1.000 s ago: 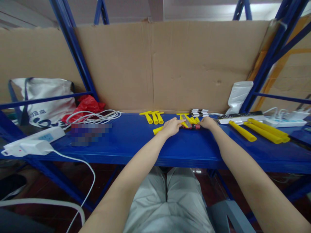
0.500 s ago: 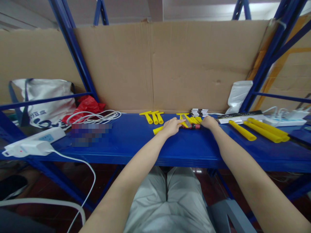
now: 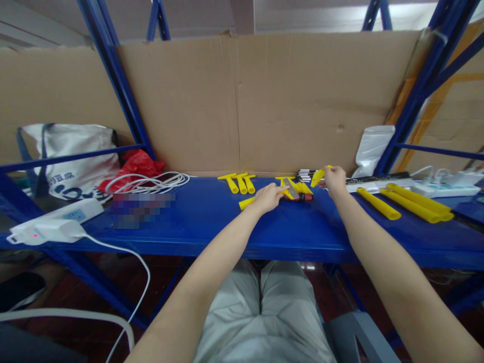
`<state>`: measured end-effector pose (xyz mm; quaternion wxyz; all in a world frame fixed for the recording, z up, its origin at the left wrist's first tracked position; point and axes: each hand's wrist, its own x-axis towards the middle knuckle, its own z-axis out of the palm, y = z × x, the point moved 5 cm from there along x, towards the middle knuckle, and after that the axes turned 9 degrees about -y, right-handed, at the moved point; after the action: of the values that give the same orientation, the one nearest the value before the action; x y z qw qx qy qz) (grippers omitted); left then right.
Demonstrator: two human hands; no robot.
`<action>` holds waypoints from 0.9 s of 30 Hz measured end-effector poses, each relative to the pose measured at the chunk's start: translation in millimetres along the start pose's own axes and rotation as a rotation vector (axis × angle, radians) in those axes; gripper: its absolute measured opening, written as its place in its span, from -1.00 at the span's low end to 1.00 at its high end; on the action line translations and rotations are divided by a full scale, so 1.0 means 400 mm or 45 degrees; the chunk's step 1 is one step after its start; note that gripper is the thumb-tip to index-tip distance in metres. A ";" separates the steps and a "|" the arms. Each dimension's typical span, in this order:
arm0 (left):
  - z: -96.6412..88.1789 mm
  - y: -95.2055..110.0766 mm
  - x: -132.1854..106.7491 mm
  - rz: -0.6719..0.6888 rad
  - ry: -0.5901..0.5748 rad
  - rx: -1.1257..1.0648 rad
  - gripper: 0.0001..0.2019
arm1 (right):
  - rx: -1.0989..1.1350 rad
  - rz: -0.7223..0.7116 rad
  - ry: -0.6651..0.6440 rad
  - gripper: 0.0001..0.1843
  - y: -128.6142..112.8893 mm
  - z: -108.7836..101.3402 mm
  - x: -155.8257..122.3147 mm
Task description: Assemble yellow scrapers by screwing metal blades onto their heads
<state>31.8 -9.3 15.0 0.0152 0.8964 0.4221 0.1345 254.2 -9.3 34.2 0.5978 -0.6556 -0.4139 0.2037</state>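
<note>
Head view. The right hand (image 3: 334,179) was raised just above the blue worktop (image 3: 212,222), its fingers clamped on a small yellow handle piece (image 3: 317,176) that tilted up to the left, close to a stack of flat black-and-white packets (image 3: 307,174) at the foot of the cardboard backing (image 3: 295,101). The left hand (image 3: 269,196) rested on the worktop, its fingers pinched together on a flat grey blade (image 3: 291,192) that lay against a heap of yellow pieces (image 3: 298,186) with a dark red-tipped part (image 3: 304,197) at its front edge. A single yellow tube (image 3: 246,202) lay partly hidden behind the left hand. Three yellow T-shaped pieces (image 3: 240,182) lay side by side further left, well apart from both hands. Long yellow tubes (image 3: 408,204) lay to the right of the right forearm, in front of a black-and-white strip (image 3: 378,182) and a white power strip (image 3: 446,190). At the left end stood a coil of white cable (image 3: 151,181), a red plastic bag (image 3: 132,164), a white tote bag (image 3: 71,156) and another white power strip (image 3: 53,222). A white pouch (image 3: 372,143) leaned on the cardboard near a blue rack post (image 3: 416,85)
</note>
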 end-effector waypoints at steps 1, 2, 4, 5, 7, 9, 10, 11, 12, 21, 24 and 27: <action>0.000 0.001 -0.001 0.001 -0.002 -0.001 -0.58 | 0.137 0.077 -0.070 -0.86 0.005 0.012 -0.005; -0.001 0.001 -0.001 0.002 -0.004 -0.002 -0.58 | 0.251 0.147 -0.144 -0.86 0.008 0.023 -0.011; 0.000 0.000 -0.002 0.000 -0.003 -0.004 -0.59 | 0.384 0.253 -0.277 -0.91 0.008 0.041 -0.021; 0.000 0.000 -0.001 -0.003 -0.002 -0.004 -0.59 | 0.414 0.290 -0.341 -0.93 0.006 0.047 -0.025; 0.002 -0.002 0.000 -0.009 0.000 -0.003 -0.59 | 0.435 0.330 -0.454 -0.90 -0.001 0.057 -0.031; 0.003 -0.004 0.002 -0.019 -0.001 0.000 -0.58 | 0.426 0.319 -0.551 -0.85 -0.012 0.064 -0.038; 0.004 -0.005 0.002 -0.025 -0.002 0.002 -0.58 | 0.420 0.299 -0.604 -0.83 -0.019 0.068 -0.043; 0.004 -0.006 0.003 -0.032 -0.005 0.002 -0.58 | 0.414 0.273 -0.650 -0.83 -0.026 0.073 -0.049; 0.005 -0.008 0.003 -0.041 -0.008 0.003 -0.58 | 0.411 0.246 -0.694 -0.83 -0.033 0.079 -0.055; 0.005 -0.019 0.002 -0.128 -0.010 0.020 -0.60 | 0.217 0.121 -0.871 -0.70 -0.044 0.137 -0.102; 0.005 -0.021 0.002 -0.150 -0.004 0.003 -0.61 | 0.105 0.065 -0.953 -0.64 -0.048 0.150 -0.118; 0.002 -0.021 0.002 -0.161 0.011 -0.030 -0.59 | 0.069 0.068 -1.021 -0.64 -0.051 0.154 -0.129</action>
<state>26.3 -3.2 13.1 0.0324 0.8671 0.4764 0.1419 171.5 -13.0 29.3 0.4005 -0.5187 -0.5917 0.4696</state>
